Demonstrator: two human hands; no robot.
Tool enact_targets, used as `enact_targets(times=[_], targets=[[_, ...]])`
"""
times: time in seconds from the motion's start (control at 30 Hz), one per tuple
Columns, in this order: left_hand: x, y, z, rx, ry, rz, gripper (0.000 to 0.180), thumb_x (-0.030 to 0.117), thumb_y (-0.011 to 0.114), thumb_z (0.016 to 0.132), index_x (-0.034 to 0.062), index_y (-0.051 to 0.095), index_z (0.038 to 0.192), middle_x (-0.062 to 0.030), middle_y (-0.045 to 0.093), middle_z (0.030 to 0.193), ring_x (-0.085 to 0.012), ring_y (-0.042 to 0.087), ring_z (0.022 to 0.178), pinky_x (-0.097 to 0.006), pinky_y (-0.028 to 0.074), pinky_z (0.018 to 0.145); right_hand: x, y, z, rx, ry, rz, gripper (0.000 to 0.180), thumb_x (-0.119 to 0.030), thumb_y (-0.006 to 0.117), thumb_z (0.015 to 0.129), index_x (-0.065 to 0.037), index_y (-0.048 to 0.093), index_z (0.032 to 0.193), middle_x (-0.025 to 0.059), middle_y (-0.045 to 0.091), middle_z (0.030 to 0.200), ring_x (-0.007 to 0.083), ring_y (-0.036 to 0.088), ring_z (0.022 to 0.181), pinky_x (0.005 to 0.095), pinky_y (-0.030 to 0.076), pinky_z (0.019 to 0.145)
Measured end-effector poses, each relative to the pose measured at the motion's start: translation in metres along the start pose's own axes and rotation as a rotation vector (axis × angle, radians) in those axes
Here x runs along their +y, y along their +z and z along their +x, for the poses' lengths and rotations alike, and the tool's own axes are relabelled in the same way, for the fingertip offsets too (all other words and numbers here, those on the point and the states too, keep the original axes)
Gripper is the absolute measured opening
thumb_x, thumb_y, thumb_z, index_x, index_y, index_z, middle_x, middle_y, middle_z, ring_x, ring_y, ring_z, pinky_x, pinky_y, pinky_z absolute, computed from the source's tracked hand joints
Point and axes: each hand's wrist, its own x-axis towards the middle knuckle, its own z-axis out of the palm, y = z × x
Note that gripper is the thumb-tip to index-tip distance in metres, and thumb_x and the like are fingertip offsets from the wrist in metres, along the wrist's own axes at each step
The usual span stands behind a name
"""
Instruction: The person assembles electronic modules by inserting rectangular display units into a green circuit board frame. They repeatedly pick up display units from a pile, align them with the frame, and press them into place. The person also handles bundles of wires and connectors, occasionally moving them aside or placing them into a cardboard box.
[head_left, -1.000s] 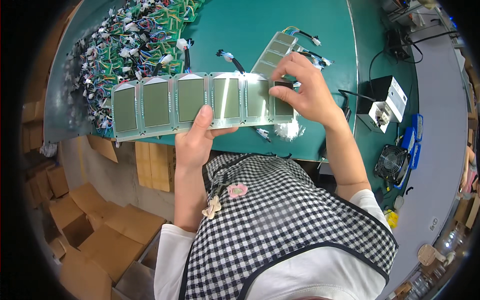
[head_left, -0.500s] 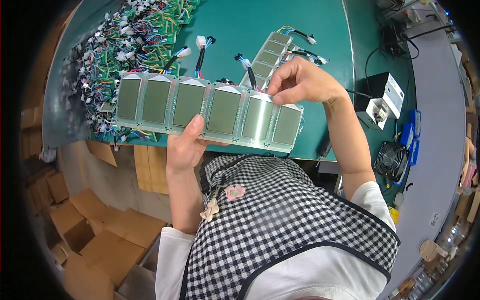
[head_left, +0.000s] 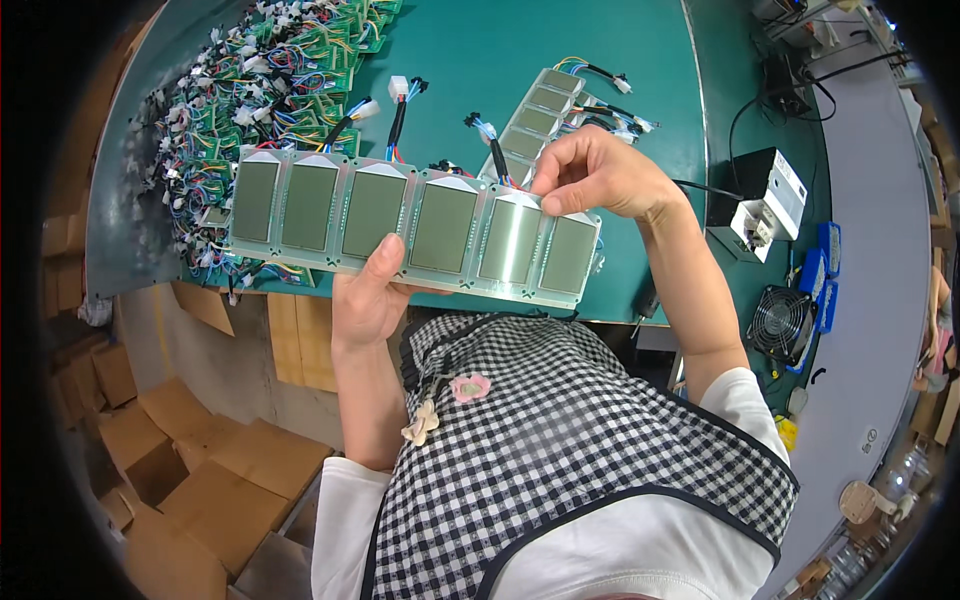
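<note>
A long circuit board with a row of grey-green display screens (head_left: pixel 444 228) is held up in front of me, tilted down to the right. My left hand (head_left: pixel 368 295) grips its lower edge, thumb on the front and fingers behind. At the upper edge, beside the second screen from the right, the thumb and index finger of my right hand (head_left: pixel 600 180) are pinched together on the board. Whether a thin film or tab sits between these fingertips is too small to tell. Wires with white and black connectors (head_left: pixel 399 110) stick up behind the board.
Several similar display boards (head_left: pixel 540 115) with wires lie farther back on the green table (head_left: pixel 470 50). At left is a heap of green circuit boards and wires (head_left: pixel 270 80). A white-and-black box (head_left: pixel 765 205) and a black fan (head_left: pixel 782 322) stand at right; cardboard boxes (head_left: pixel 220 490) sit lower left.
The display board has shifted slightly left, its right end a little more toward me. My right hand has come slightly down with its fingertips still at the upper edge.
</note>
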Motion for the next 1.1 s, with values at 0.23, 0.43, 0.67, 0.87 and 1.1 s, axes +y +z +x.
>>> enact_targets(times=[0.23, 0.43, 0.67, 0.87, 1.1], targets=[[0.004, 0.007, -0.004, 0.017, 0.046, 0.067, 0.048, 0.018, 0.047, 0.085, -0.0034, 0.030, 0.124, -0.0190, 0.048, 0.113, -0.0256, 0.058, 0.093, -0.035, 0.057, 0.060, -0.005, 0.010, 0.000, 0.093, 0.014, -0.084, 0.017, -0.001, 0.070, 0.064, 0.000, 0.063, 0.079, 0.0018, 0.062, 0.074, 0.0079, 0.056, 0.066, 0.0214, 0.045, 0.066], [0.005, 0.010, -0.002, 0.002, 0.050, 0.041, 0.049, 0.018, 0.047, 0.084, -0.0050, 0.030, 0.123, -0.0196, 0.048, 0.114, -0.0262, 0.058, 0.093, -0.035, 0.057, 0.060, -0.011, 0.006, -0.005, 0.093, -0.008, -0.067, 0.019, -0.004, 0.072, 0.064, 0.001, 0.064, 0.080, 0.0036, 0.062, 0.074, 0.0097, 0.057, 0.068, 0.0224, 0.046, 0.067], [0.003, 0.007, -0.003, 0.000, 0.042, -0.001, 0.050, 0.017, 0.048, 0.084, -0.0036, 0.028, 0.125, -0.0197, 0.047, 0.115, -0.0266, 0.057, 0.095, -0.036, 0.057, 0.062, -0.012, 0.004, -0.004, 0.076, -0.007, -0.086, 0.019, -0.004, 0.073, 0.063, 0.001, 0.065, 0.080, 0.0048, 0.063, 0.075, 0.0107, 0.057, 0.067, 0.0226, 0.047, 0.066], [0.005, 0.006, -0.004, 0.006, 0.042, -0.006, 0.051, 0.016, 0.048, 0.083, -0.0029, 0.027, 0.126, -0.0194, 0.046, 0.115, -0.0264, 0.057, 0.095, -0.036, 0.057, 0.062, -0.010, 0.004, -0.002, 0.067, -0.017, -0.067, 0.018, -0.002, 0.072, 0.063, 0.001, 0.065, 0.079, 0.0046, 0.063, 0.075, 0.0108, 0.057, 0.067, 0.0224, 0.047, 0.066], [0.007, 0.007, -0.007, 0.006, 0.052, 0.038, 0.044, 0.018, 0.044, 0.086, -0.0002, 0.031, 0.125, -0.0154, 0.051, 0.110, -0.0241, 0.059, 0.089, -0.035, 0.056, 0.059, -0.008, 0.006, -0.002, 0.073, -0.021, -0.077, 0.018, -0.001, 0.072, 0.063, 0.001, 0.064, 0.079, 0.0043, 0.063, 0.076, 0.0107, 0.057, 0.068, 0.0226, 0.046, 0.067]])
